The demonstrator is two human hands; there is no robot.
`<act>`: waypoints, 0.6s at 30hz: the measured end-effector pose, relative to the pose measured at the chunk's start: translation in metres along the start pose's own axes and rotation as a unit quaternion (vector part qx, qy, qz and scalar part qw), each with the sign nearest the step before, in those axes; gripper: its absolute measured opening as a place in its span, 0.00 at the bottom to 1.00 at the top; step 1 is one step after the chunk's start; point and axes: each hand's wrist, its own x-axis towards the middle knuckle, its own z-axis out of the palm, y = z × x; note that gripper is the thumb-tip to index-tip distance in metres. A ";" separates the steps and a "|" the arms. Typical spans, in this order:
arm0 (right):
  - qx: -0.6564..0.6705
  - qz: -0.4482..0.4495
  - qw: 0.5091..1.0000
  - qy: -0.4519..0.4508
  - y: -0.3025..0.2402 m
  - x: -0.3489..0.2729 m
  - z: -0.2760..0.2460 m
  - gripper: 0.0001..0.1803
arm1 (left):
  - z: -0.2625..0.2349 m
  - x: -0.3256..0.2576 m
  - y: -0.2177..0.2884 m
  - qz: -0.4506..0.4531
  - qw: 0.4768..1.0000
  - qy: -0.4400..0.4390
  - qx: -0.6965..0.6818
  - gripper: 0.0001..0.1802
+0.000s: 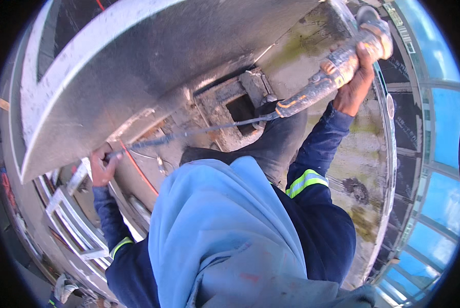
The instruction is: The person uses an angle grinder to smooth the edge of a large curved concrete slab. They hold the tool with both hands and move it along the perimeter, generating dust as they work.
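Observation:
An angle grinder (312, 84), dusty grey with orange marks, is raised at the upper right. My right hand (357, 84) is closed around its body near the head, and the disc (367, 16) points away at the far end. From the grinder's rear, a dark power cord (189, 134) runs left across my knee. Its left end reaches my left hand (104, 167), whose fingers and thumb are curled around it, beside the lower edge of a grey curved wall (137, 66).
Beyond my leg is a rough square hole (240, 110) with a concrete rim. An orange cord (139, 172) hangs near my left hand. White metal frames (68, 215) stand at left. A pale ledge (386, 205) and blue glass panels (445, 133) run along the right.

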 end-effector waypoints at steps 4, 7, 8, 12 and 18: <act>0.085 0.089 0.992 0.007 0.003 0.015 0.007 0.25 | -0.027 -0.007 -0.024 -0.116 0.974 -0.148 -0.123 0.31; 0.100 0.093 0.990 0.019 0.003 0.012 0.028 0.27 | 0.000 0.020 -0.072 -0.213 0.889 -0.310 -0.260 0.32; 0.115 0.078 0.990 0.011 0.013 0.008 0.031 0.26 | 0.016 0.034 -0.080 -0.205 0.879 -0.353 -0.248 0.32; 0.083 0.117 0.989 0.029 0.037 -0.020 0.039 0.24 | 0.128 0.131 -0.043 -0.027 0.946 -0.309 -0.097 0.34; 0.028 0.142 0.989 0.017 0.030 -0.009 0.028 0.24 | 0.157 0.182 0.310 0.077 0.522 -0.578 -0.623 0.50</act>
